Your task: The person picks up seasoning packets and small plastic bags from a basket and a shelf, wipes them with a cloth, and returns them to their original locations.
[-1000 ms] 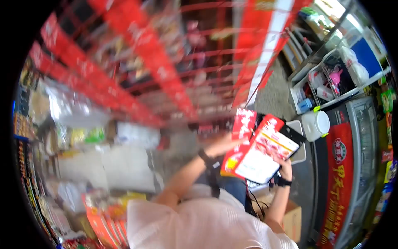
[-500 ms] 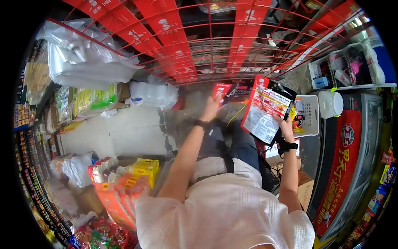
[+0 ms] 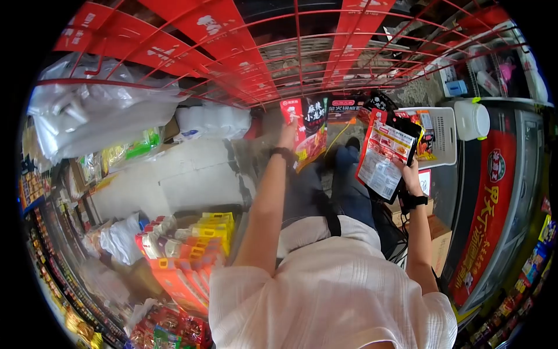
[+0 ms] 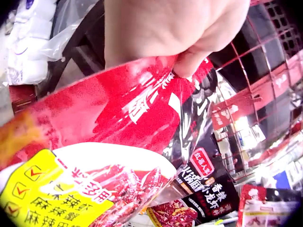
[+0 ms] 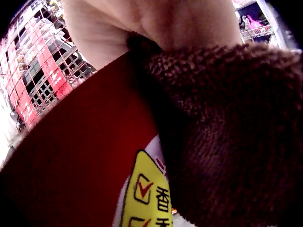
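My left hand (image 3: 286, 136) grips a red and black food pouch (image 3: 308, 131) at its edge, front outward. In the left wrist view, the thumb presses on the pouch near its top, and a dish of crayfish and a yellow checklist panel are printed below. On the other side, my right hand (image 3: 411, 179) pinches a second red pouch (image 3: 382, 160) by its edge, its white printed back facing up. A dark brown fuzzy cloth (image 5: 227, 118) lies against that pouch in the right wrist view, close under the hand.
A red wire rack (image 3: 297, 52) spans the front. To the right are a white basket (image 3: 446, 139) with packets, a white tub (image 3: 472, 120) and a freezer with a red banner (image 3: 488, 203). Orange-red packets (image 3: 180, 279) stand lower left; plastic bags (image 3: 99, 116) hang upper left.
My left hand has drawn a pouch leftward, away from the right hand's pouch, and its front has turned into view. The right hand still holds its pouch in nearly the same pose.
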Demonstrator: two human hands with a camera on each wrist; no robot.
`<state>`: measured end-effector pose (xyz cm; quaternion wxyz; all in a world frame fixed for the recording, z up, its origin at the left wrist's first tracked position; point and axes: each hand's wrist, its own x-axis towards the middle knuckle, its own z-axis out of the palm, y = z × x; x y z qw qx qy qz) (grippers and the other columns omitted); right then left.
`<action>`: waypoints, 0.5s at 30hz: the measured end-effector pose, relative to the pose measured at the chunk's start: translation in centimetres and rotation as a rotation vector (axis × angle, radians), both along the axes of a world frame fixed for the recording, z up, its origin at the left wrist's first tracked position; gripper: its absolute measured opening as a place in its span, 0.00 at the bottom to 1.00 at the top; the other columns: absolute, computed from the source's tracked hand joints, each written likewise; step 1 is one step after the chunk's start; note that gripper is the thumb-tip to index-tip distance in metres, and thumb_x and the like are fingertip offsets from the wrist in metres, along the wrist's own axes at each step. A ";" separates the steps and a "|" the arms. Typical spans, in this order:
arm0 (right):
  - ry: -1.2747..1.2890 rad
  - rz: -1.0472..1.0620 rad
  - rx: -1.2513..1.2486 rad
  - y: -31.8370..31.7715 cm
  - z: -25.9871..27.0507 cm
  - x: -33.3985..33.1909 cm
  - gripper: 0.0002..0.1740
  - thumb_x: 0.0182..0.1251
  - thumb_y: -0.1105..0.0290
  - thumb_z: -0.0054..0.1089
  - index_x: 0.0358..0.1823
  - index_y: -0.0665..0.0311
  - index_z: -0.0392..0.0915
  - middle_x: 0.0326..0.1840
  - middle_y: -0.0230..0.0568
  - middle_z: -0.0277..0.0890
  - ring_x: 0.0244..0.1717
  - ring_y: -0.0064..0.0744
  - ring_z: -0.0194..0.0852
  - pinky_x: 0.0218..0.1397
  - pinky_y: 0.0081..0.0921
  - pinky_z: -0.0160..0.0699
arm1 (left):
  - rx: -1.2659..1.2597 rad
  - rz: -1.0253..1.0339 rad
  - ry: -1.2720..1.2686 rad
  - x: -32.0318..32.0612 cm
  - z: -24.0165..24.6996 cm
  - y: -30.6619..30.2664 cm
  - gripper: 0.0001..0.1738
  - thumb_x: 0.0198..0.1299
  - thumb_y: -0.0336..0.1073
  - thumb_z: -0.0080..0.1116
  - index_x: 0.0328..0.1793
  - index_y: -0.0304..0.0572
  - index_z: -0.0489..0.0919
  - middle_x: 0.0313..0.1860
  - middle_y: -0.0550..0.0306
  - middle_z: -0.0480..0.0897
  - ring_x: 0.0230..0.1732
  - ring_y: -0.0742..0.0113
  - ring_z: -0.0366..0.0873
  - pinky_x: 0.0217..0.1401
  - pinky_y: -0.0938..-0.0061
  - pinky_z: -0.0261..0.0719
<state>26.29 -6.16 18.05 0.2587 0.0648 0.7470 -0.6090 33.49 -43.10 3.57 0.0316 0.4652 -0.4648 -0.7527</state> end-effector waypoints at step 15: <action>0.046 -0.013 0.074 0.0 0.9 3.3 0.13 0.54 0.77 0.59 0.43 0.70 0.73 0.38 0.35 0.78 0.35 0.22 0.72 0.40 0.20 0.70 | -0.067 0.052 -0.214 0.4 -6.4 -0.6 0.20 0.57 0.42 0.56 0.48 0.34 0.70 0.41 0.53 0.77 0.36 0.61 0.76 0.39 0.65 0.75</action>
